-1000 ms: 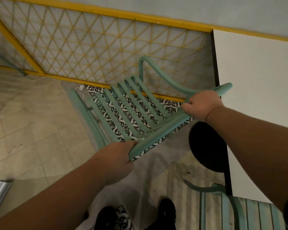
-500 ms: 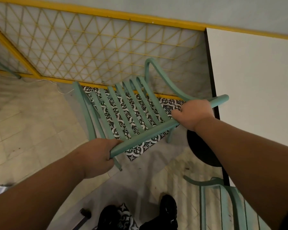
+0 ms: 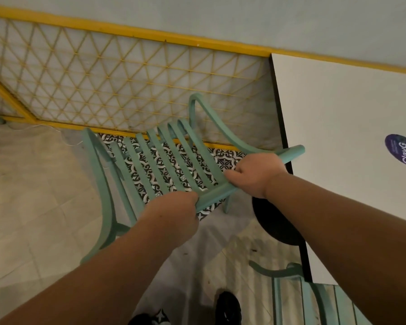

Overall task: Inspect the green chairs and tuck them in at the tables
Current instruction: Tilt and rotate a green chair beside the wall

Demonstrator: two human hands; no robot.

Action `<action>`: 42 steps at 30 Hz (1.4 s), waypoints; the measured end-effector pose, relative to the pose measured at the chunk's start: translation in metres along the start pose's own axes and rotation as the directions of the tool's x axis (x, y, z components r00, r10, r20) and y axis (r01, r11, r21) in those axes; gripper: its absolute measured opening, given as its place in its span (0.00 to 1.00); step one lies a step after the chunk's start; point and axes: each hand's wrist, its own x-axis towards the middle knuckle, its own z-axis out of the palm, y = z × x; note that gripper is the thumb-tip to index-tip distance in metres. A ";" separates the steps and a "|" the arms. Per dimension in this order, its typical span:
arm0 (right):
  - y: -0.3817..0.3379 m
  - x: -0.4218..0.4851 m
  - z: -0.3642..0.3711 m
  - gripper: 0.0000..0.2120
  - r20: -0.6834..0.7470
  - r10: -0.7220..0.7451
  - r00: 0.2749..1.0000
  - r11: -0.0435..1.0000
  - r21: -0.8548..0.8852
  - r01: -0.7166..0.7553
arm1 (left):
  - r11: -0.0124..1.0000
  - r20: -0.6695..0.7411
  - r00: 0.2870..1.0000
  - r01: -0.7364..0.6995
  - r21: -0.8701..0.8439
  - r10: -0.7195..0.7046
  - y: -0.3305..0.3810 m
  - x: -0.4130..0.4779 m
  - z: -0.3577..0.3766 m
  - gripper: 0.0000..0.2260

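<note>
Both hands are clamped on the top rail of a green chair (image 3: 155, 160) — the left hand (image 3: 174, 214) wraps the rail's left stretch with its fingers curled over the far edge, and the right hand (image 3: 256, 174) grips it further along, near the right end. The two hands sit apart on the rail, with a short bare length of it between them. The chair's slatted back runs away from the viewer toward a yellow lattice panel (image 3: 103, 78) along the wall, and black-and-white patterned tiles (image 3: 223, 158) show through the slats. The rail's right tip reaches the left edge of a white desk (image 3: 338, 125); whether it touches cannot be told. A round purple sticker (image 3: 401, 150) lies on the desk top, and the desk's dark round base (image 3: 274, 221) shows beneath its edge, just right of the chair. A second green chair (image 3: 314, 299) sits at the desk's near edge — bottom right, partly cut off. Dark shoes (image 3: 227, 308) stand on the floor below the arms.
</note>
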 end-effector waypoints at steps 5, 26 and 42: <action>0.025 0.013 -0.007 0.44 0.151 -0.105 0.983 0.993 0.075 0.095 | 1.000 -0.031 0.999 -0.024 -0.019 0.023 -0.006 0.003 0.007 0.02; 0.057 0.003 -0.007 0.47 0.161 0.151 0.975 0.988 -0.048 -0.145 | 0.999 0.038 0.999 -0.009 0.043 0.008 -0.005 -0.006 -0.005 0.02; 0.018 -0.051 0.006 0.51 0.233 0.224 0.946 0.971 0.034 -0.238 | 0.982 0.067 0.989 -0.140 0.126 0.132 -0.038 -0.036 -0.006 0.03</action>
